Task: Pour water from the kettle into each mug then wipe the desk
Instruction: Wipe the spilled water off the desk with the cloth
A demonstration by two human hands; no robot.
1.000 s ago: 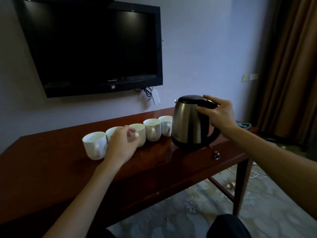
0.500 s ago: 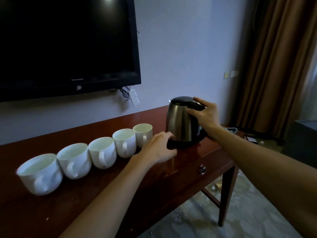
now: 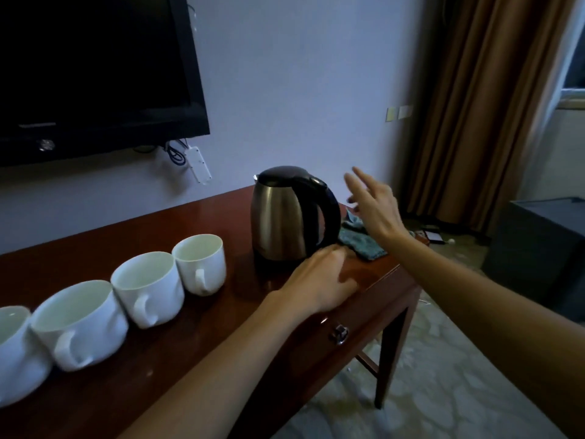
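Four white mugs [image 3: 147, 288] stand in a tight row along the tabletop [image 3: 177, 350], handles facing the near edge, the leftmost cut off by the frame; whether they hold water I cannot tell in this dim light. To their right the steel kettle [image 3: 285, 217] sits upright, well back from the edge, nobody holding it. The left hand [image 3: 319, 283] rests on the wood just in front of its base, fingers [image 3: 329, 253] loosely curled, clamped on nothing. A teal cloth [image 3: 361, 242] lies crumpled behind the kettle, near the far corner. The right hand [image 3: 376, 207] hangs above that cloth, fingers spread apart and empty. A reach past the handle risks nudging the kettle, and a careless wipe could push the closely packed mugs into each other.
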